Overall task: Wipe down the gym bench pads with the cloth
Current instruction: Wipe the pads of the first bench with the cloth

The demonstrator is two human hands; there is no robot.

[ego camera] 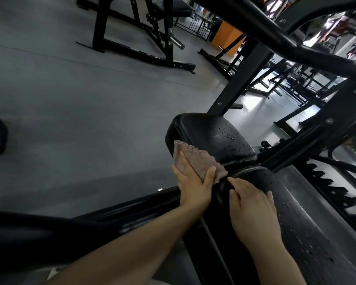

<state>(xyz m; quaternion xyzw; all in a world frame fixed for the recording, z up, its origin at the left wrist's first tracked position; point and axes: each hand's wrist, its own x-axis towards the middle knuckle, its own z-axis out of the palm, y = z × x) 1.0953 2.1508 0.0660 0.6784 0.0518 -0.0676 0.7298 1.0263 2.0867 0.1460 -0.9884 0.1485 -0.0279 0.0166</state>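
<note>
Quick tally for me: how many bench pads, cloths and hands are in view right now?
Pads: 2, seat pad and back pad
Cloth: 1
Hands: 2, left hand and right hand
Total: 5

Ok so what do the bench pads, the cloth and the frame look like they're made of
Seat pad and back pad: likely black vinyl or faux leather, with a soft sheen and droplets beading on top. Cloth, pressed to the seat pad's edge by the left hand: pinkish, nubby, probably microfibre or terry. Frame: black painted metal tubing with visible bolt heads.
</note>
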